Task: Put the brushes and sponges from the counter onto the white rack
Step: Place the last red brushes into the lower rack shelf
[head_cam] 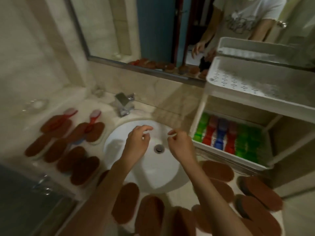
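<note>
1. Landmark is the sink (150, 169), sunk into a pale marble surface (179, 196). Frame is motion-blurred.
2. Nearest, in front of the sink: near sponges (126, 201), brown ovals lying flat along the surface edge, some overlapping.
3. Over the sink bowl: left grip (139, 140) just left of the drain (159, 148), fingers loosely curled, nothing in it.
4. Right grip (179, 143) just right of the drain, fingers loosely curled, thumb close to forefinger, nothing visible in it. The two are apart and touch nothing.
5. Left of the sink: left sponges (73, 159), a brown cluster. Two red brushes (92, 120) lie across its far end.
6. Right of the sink: right sponges (219, 170), more brown ovals, at the rack's foot.
7. Right of the sink and further back: white rack (213, 68). Its top tier is perforated, and its lower tier holds racked brushes (219, 135), green, red and blue, side by side.
8. Behind the sink: chrome faucet (124, 104), and a glass dish (35, 104) far left.
9. Furthest: framed mirror (110, 23) on a beige tiled wall.
</note>
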`<state>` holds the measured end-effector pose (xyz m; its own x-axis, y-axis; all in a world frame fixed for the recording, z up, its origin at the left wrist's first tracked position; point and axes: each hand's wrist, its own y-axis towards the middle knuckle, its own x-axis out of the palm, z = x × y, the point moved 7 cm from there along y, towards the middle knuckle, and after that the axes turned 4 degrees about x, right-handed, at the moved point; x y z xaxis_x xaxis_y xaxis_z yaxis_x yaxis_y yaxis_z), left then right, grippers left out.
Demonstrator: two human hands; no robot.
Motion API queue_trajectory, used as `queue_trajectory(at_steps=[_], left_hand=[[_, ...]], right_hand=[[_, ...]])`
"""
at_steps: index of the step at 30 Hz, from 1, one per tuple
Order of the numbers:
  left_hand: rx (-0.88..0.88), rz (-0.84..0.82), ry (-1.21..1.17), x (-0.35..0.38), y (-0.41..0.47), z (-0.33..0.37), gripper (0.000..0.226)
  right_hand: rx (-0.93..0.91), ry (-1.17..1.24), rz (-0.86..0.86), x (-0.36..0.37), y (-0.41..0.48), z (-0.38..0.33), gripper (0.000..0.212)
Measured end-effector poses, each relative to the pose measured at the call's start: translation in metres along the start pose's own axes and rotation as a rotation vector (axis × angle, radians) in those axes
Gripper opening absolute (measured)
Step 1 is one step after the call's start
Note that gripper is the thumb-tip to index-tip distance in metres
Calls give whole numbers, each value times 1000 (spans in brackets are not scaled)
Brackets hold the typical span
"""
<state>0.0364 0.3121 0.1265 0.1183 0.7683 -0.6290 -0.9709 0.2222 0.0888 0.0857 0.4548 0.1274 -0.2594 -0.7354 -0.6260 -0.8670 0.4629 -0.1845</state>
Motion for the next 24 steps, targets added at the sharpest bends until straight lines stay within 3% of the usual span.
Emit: queue_trajectory(at_steps=[9,14,20,24], left_hand=[[-213,135,60,-131,36,-122,34],[-255,94,142,-196,78,-201,30],[-339,53,205,-233,128,-285,32],[-365,72,266,-246,158,-331,33]], right_hand=[[-103,-163,-170,147,-3,-108,33],[-105,-264,-249,238,8,-171,29],[-67,-404,-359,299,37,-198,31],[41,-389,-331,334,76,-196,26]])
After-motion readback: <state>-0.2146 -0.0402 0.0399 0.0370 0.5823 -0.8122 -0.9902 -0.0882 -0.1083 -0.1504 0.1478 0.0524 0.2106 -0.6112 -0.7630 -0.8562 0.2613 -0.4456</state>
